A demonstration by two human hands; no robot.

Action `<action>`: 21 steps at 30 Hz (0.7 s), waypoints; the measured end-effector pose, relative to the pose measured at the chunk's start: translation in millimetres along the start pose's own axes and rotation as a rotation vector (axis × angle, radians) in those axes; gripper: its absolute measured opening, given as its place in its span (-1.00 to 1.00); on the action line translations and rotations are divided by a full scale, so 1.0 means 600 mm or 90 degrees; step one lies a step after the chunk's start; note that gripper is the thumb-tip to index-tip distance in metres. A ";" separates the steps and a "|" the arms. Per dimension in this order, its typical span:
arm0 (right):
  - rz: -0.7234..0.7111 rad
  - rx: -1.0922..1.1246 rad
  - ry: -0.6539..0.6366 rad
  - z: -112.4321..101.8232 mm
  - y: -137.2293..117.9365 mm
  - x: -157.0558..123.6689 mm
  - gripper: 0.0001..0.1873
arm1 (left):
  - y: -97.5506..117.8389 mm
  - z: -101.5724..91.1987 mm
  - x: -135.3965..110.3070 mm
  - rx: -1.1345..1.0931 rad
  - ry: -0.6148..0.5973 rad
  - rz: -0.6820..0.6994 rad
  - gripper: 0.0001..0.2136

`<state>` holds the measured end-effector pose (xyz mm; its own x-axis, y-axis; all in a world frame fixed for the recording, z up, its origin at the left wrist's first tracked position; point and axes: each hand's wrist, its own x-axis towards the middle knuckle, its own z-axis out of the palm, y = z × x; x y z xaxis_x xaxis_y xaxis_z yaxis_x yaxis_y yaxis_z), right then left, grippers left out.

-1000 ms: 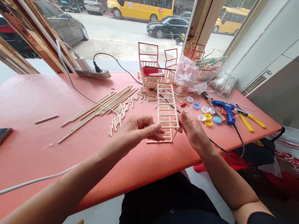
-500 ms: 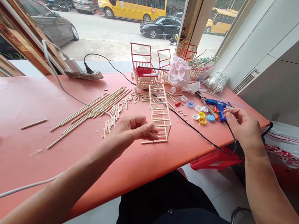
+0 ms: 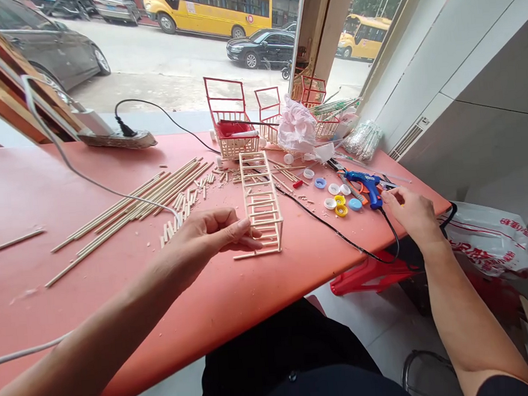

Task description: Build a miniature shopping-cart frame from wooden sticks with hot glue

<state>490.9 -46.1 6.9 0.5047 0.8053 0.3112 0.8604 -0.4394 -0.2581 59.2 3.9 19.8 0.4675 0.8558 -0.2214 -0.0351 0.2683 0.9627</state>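
I have the left hand [image 3: 203, 235] low on the red table [image 3: 296, 274], thumb and forefinger pinched on the near corner of the stick frame [image 3: 260, 201]. The other fingers are curled under. The frame lies flat and runs away from that hand like a ladder, and its far end nearly reaches the red-railed models [image 3: 232, 125].

The right hand [image 3: 410, 213] is well out to the side, fingers loosely curled, with its fingertips at the grip of the blue glue gun [image 3: 366, 185]. I can't tell whether they have closed on it. A cluster of bottle caps [image 3: 339, 203] sits just inboard of that hand.

My worry is the gun's black cord [image 3: 334, 232]. It crosses the table between the two hands, passes close by the frame's right rail and loops off the table edge beside the right wrist. If the gun is lifted, I think the cord could tighten, sweep the caps aside or nudge the frame.

The left hand's hold is on one corner only, so a knock could twist the thin rungs and crack a joint. The loose sticks [image 3: 129, 210] beyond the left hand could roll if they are bumped.
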 end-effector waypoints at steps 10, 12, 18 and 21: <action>0.104 0.208 -0.165 0.024 -0.012 0.053 -0.68 | -0.010 -0.009 0.009 -0.011 -0.032 0.037 -0.61; 0.104 0.280 -0.174 0.021 -0.006 0.051 -0.71 | -0.009 -0.010 0.008 -0.011 -0.036 0.031 -0.61; 0.039 0.533 -0.122 -0.008 -0.025 0.004 -0.48 | -0.009 -0.008 0.009 -0.031 -0.028 0.037 -0.60; -0.007 0.719 -0.131 -0.032 -0.057 -0.028 -0.50 | -0.009 -0.010 0.011 -0.028 -0.036 0.026 -0.61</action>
<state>454.2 -52.0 28.0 0.3872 0.9023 0.1893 0.2576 0.0913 -0.9619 57.2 10.7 12.2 0.5144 0.8401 -0.1722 -0.0935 0.2545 0.9625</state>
